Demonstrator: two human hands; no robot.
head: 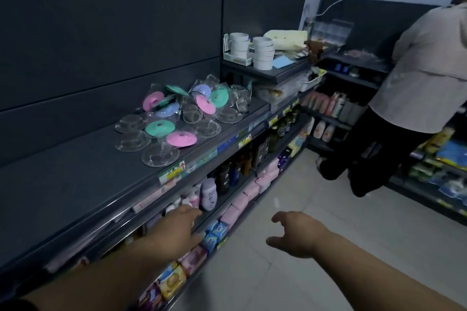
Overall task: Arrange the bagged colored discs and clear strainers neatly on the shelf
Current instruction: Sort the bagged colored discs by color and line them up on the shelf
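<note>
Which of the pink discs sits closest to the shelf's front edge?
The pink disc lying right of the flat green disc; the other pink discs lean farther back.

Dark grey flat metal shelf [75, 184], top tier, paper price labels [171, 171] along its front edge. On its right half sits one disordered cluster: clear round plastic strainers [160, 156] lying flat toward the front, and pink, green and pale blue discs in clear bags [181, 138] among and behind them, several tilted.

Bagged colored discs [177, 111], clear strainers [131, 142], jumbled on shelf [83, 179]
</note>
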